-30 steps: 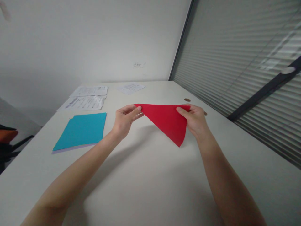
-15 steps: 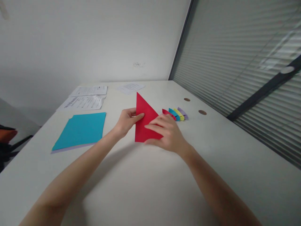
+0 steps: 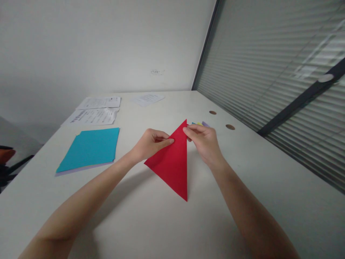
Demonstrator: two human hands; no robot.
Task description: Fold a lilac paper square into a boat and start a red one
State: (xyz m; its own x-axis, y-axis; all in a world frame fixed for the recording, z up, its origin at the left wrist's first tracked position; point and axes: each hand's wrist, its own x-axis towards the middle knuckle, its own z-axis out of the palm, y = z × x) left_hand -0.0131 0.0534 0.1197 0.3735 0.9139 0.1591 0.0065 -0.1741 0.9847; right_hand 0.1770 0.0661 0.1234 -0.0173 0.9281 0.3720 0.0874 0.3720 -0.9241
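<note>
A red sheet of paper (image 3: 175, 162), folded into a triangle, is held up above the white table between both hands. Its lowest corner points toward me. My left hand (image 3: 152, 144) pinches the upper left edge, thumb on the front face and fingers behind. Near the top corner, my right hand (image 3: 203, 140) grips the right edge between thumb and fingers. Partly hidden behind my right hand are small folded paper pieces (image 3: 205, 124); blue, yellow and purple show.
A stack of coloured paper (image 3: 91, 149), blue on top with purple beneath, lies on the table at left. Printed sheets (image 3: 94, 116) lie behind it, and another printed sheet (image 3: 149, 99) is near the wall. Window blinds (image 3: 269, 79) border the right side, beside two round table holes (image 3: 230, 127).
The red paper has been turned, so its long point now hangs toward me. My right hand has moved from across its face up to the top corner; my left hand has shifted slightly right.
</note>
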